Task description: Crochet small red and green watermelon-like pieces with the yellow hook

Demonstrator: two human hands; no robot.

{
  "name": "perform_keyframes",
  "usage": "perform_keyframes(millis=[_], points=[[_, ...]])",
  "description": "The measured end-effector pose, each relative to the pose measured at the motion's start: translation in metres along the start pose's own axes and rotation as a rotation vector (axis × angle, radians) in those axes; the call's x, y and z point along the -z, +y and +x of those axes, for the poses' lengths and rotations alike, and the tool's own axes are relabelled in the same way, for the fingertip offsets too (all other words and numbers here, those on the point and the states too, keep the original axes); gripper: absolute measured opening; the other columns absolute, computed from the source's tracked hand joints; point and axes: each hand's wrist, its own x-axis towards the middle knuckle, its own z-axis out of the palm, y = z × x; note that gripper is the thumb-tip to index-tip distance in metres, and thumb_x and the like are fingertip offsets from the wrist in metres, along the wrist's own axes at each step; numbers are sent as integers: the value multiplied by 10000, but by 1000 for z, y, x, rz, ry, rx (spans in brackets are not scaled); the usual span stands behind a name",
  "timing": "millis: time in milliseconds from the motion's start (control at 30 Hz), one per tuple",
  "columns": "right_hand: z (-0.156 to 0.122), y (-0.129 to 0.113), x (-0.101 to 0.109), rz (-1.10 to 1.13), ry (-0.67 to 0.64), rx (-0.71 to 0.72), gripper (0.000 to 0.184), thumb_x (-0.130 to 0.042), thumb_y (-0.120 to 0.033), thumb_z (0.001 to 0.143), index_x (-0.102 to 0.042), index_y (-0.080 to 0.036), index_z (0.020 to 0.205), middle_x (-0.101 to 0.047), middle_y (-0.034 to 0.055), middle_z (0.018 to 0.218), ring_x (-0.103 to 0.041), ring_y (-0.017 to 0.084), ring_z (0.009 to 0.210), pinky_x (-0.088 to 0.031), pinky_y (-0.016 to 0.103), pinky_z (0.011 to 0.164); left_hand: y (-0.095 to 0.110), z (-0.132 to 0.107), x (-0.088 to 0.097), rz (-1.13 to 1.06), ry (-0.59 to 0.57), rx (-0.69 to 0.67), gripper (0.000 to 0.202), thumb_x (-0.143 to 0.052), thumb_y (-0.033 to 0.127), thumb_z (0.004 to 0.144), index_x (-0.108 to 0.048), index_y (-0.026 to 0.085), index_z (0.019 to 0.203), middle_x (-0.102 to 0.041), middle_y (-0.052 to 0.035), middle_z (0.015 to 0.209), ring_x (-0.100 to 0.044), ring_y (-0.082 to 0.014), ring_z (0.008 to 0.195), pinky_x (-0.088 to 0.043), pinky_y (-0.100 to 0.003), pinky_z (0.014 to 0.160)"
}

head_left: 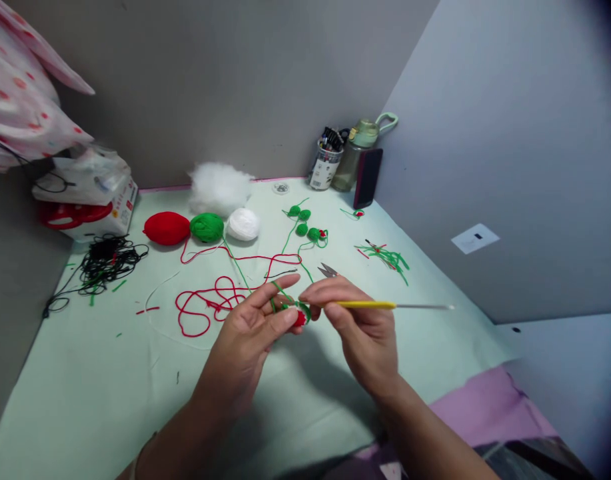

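My left hand [255,327] pinches a small red and green crochet piece [299,315] between thumb and fingers, with green yarn [276,293] looped over the index finger. My right hand [352,320] grips a yellow-handled crochet hook [380,305]; its metal end points right and its tip is at the piece. Both hands hover above the pale green table [85,387]. Loose red yarn [205,307] lies just left of my left hand.
Red [166,228], green [206,227] and white [243,224] yarn balls sit behind, with white stuffing [218,187]. Small green crochet leaves [305,223], snips [328,270], yarn scraps [388,257], a black cord tangle [108,260], a box [92,207], pen cup [326,163], bottle [358,150] and phone [368,177] stand around.
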Motion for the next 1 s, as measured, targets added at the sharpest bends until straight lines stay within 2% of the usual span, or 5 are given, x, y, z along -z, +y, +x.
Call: perform_keyframes(millis=[267,500,633,833,1000], points=[[-10,-7,0,-530,-147,355,354,-623,-53,994,-752,-239,1267,-777,98,1116,-731,218,999,-620,355,829,-2,4,0,-102,-18,79,433,-970,248,698,-848,226,1113,-699,10,765,-589,-82,683,-515,-190,699],[-2,0,-1,106,49,-68,195,-627,-230,1047,-814,-278,1067,-740,32,928,-658,155,765,-553,314,681,-1,3,4,-3,38,-14,374,-921,224,766,-845,243,1132,-693,13,787,-608,-92,727,-511,-190,730],[-2,1,-4,70,8,-107,153,-682,-241,1019,-830,-270,1044,-795,50,997,-705,176,899,-569,312,763,-6,0,2,89,-5,-56,413,-894,239,815,-811,300,1215,-739,8,905,-631,-112,795,-515,-235,818],[2,4,1,303,45,-282,197,-651,-359,1036,-788,-224,995,-795,44,885,-686,139,670,-593,294,660,-1,0,2,79,-26,-16,355,-851,283,844,-812,260,1196,-705,-5,864,-643,-167,833,-497,-330,896],[1,-1,4,181,28,-190,203,-575,-316,1073,-735,-206,1013,-791,56,909,-710,150,688,-619,314,676,1,-1,2,130,27,-25,312,-845,266,834,-827,238,1144,-692,-11,867,-644,-170,824,-491,-316,864]])
